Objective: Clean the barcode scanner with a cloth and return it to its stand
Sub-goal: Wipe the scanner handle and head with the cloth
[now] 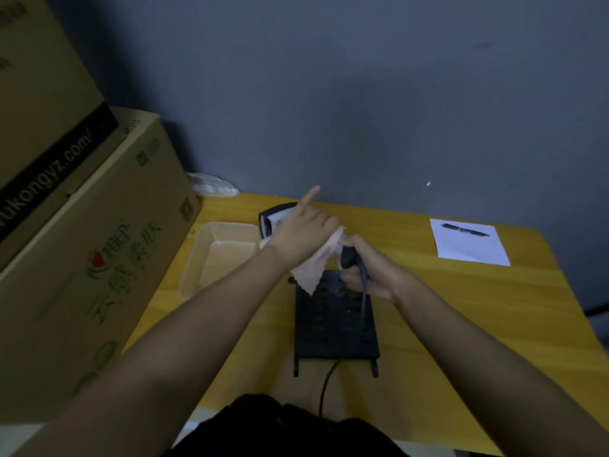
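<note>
My right hand [369,272] grips the dark handle of the barcode scanner [347,258], held above the table; its black cable [362,311] hangs down over the black slotted stand [336,328]. My left hand [303,232] presses a pale pink cloth [313,268] against the scanner, index finger stretched out. The scanner's black and white head [272,221] pokes out past my left hand. Most of the scanner body is hidden by cloth and hands.
A clear plastic tray [217,255] lies left of the stand on the yellow table [461,324]. A white sheet with a black pen [464,230] sits at the far right. Stacked cardboard boxes [82,225] border the left side. Crumpled white plastic [211,184] lies by the wall.
</note>
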`<action>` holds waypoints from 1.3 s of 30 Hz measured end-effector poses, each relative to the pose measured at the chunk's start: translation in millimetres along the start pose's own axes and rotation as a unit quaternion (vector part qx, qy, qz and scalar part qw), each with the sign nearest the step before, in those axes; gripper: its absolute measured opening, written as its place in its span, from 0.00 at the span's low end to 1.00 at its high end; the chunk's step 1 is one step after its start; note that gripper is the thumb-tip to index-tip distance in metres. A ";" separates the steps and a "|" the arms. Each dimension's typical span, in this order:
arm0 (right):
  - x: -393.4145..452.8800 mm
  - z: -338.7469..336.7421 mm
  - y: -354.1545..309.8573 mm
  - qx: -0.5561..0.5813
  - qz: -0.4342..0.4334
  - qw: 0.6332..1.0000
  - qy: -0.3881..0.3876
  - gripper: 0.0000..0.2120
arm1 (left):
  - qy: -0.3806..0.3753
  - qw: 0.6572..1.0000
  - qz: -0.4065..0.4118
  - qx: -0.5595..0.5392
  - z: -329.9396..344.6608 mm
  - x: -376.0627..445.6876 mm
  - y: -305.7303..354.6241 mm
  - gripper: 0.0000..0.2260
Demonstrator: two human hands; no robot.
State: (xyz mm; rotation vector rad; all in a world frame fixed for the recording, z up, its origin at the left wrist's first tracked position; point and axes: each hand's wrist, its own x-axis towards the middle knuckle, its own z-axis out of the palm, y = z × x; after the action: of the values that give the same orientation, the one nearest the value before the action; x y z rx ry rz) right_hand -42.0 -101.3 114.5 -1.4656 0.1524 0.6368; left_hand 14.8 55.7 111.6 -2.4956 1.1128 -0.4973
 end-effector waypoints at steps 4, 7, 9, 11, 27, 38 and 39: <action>0.2 -5.9 0.6 -0.364 -0.109 0.922 0.077 0.17 | -0.063 0.995 0.002 -0.079 1.4 -1.5 5.2 0.09; 5.4 -15.7 4.7 -0.704 -0.244 0.663 0.070 0.15 | -0.186 0.970 0.074 -0.140 7.1 1.8 -1.0 0.09; 3.7 -12.0 4.5 -0.767 -0.254 0.589 0.031 0.15 | -0.294 0.937 0.113 -0.150 7.9 4.9 -3.5 0.19; 8.2 -12.1 8.2 -0.762 -0.262 0.593 0.016 0.15 | -0.336 0.923 0.127 -0.139 8.4 3.7 -3.5 0.21; 4.3 -10.5 30.8 -0.150 -0.011 0.980 0.134 0.19 | -0.072 0.957 -0.076 -0.269 33.5 -69.5 42.6 0.16; -13.9 -18.2 30.6 -0.512 -0.173 0.813 0.218 0.18 | -0.203 0.501 -0.364 -0.759 -5.6 -10.1 35.3 0.19; -13.8 -15.3 35.4 -0.564 -0.202 0.770 0.220 0.18 | -0.187 0.433 -0.400 -0.786 -9.0 -10.0 31.8 0.22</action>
State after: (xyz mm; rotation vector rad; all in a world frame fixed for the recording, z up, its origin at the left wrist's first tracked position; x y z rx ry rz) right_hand -66.4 -121.0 88.1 -2.7117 -0.2453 -0.0728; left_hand -15.7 41.8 103.2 -4.0392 -0.4394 1.8415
